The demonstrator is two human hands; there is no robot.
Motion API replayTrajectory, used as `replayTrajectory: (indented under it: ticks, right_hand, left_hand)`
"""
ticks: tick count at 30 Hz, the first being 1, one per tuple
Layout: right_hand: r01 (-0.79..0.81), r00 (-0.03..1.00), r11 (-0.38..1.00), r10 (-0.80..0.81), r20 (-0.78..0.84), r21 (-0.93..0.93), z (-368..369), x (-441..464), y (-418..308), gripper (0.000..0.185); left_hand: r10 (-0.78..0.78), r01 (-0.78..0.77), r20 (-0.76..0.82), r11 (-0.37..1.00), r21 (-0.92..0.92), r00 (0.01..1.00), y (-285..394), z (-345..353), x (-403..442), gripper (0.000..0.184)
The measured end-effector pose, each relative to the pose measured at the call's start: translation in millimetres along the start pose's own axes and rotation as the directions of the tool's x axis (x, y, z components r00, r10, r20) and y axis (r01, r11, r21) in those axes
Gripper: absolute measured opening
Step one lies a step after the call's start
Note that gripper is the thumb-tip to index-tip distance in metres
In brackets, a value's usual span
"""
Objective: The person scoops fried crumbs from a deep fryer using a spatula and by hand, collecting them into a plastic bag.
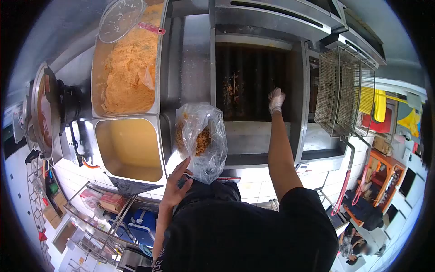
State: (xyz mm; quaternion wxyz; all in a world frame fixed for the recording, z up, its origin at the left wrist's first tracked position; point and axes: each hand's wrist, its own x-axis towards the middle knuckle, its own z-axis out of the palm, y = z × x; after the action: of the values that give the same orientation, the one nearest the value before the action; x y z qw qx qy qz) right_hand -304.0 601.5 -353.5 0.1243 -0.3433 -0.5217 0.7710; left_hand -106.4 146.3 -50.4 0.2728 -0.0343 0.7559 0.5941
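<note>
My right hand (276,100), in a thin clear glove, reaches out over the dark oil of the deep fryer (253,79). Its fingers are curled closed, and whatever may be in them is hidden. Brown crumbs and a thin stick-like piece (234,85) float in the oil to its left. Bare and with thumb and fingers apart, my left hand (176,182) is at the lower left edge of a clear plastic bag (213,140). Brown fried crumbs (199,141) fill part of the bag, which rests on the steel counter's front edge.
To the left, a steel pan holds orange breading flour (129,77), with a round sieve (120,20) and its pink handle on top. Nearer stands a pan of yellowish batter (129,147). Wire fry baskets (337,90) hang at the right, their red handles (342,192) pointing toward me.
</note>
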Motion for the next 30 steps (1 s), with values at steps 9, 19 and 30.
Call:
replayTrajectory:
  ticks: [9, 19, 30]
  right_hand:
    - [-0.05, 0.994, 0.975, 0.028, -0.103, -0.218, 13, -2, -19, 0.038]
    - [0.043, 0.993, 0.991, -0.056, -0.1, -0.128, 21, 2, 1, 0.035]
    - [0.39, 0.921, 0.808, -0.345, 0.182, -0.441, 28, -26, -17, 0.048]
  left_hand:
    - [0.03, -0.027, -0.074, 0.999, 0.048, 0.997, 4, -6, -13, 0.068]
    - [0.003, 0.0, -0.132, 1.0, 0.023, 0.991, 7, 1, -21, 0.067]
    - [-0.013, 0.02, -0.142, 0.999, 0.046, 0.99, 4, -1, -20, 0.068]
